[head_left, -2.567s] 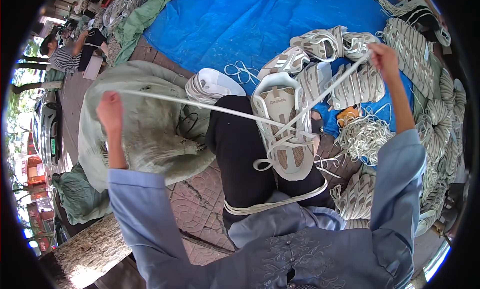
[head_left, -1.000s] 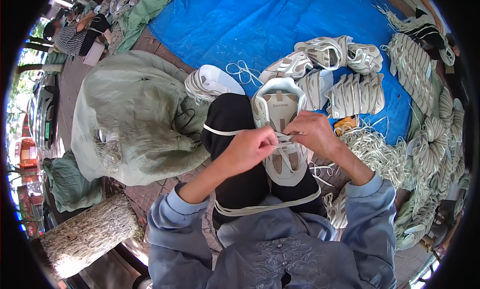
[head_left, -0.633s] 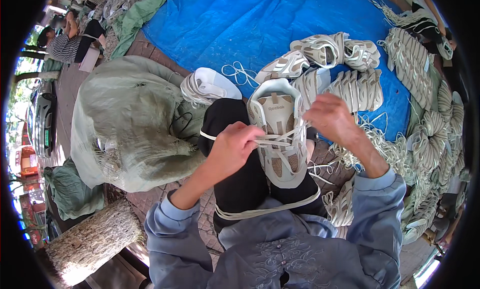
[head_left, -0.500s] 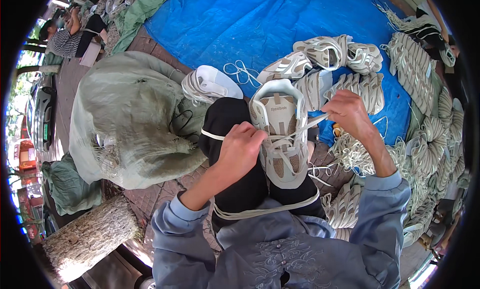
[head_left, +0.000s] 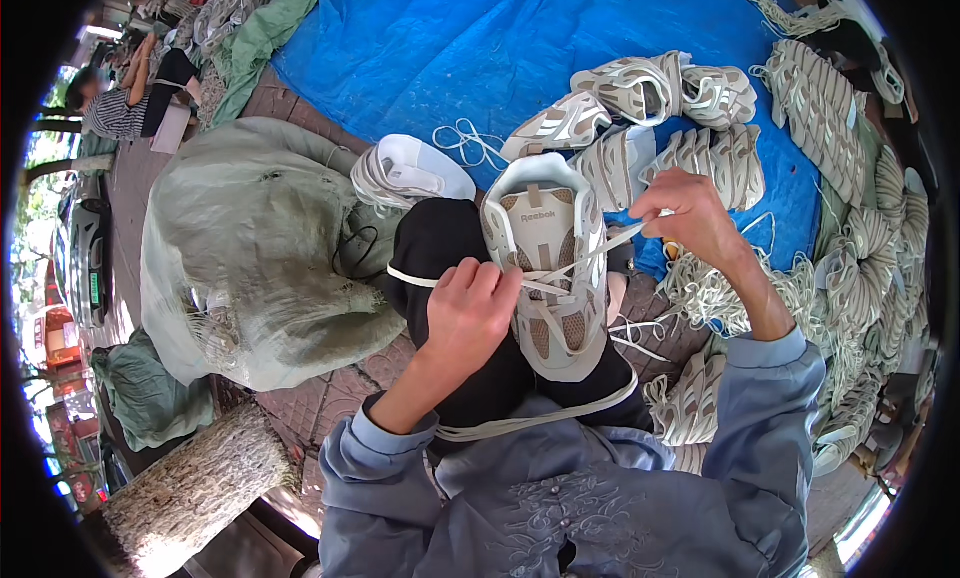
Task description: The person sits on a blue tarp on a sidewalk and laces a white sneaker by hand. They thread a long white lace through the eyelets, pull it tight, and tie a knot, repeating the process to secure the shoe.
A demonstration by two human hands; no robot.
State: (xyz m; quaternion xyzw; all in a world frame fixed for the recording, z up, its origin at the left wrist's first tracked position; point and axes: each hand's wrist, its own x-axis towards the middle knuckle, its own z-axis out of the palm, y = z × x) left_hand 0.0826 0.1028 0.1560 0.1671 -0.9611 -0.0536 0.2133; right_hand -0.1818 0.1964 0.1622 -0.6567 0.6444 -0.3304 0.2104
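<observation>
A beige and white sneaker rests on my lap between my knees, its toe toward me and its opening away. A flat cream shoelace crosses its tongue, drawn out to both sides. At the shoe's left edge my left hand pinches one part of the lace, whose tail runs left over my knee. My right hand grips the other part, pulled up and to the right of the shoe. Several more cream laces lie across my thighs.
Beyond the shoe, stacked sneakers lie on a blue tarp. A white shoe part sits by a large grey-green sack. Heaped laces and bundled shoe uppers fill the right. A tree trunk stands lower left; another person sits far left.
My left hand has moved slightly down and left, and the right hand a little up and left. Both still hold the lace. The view has shifted slightly.
</observation>
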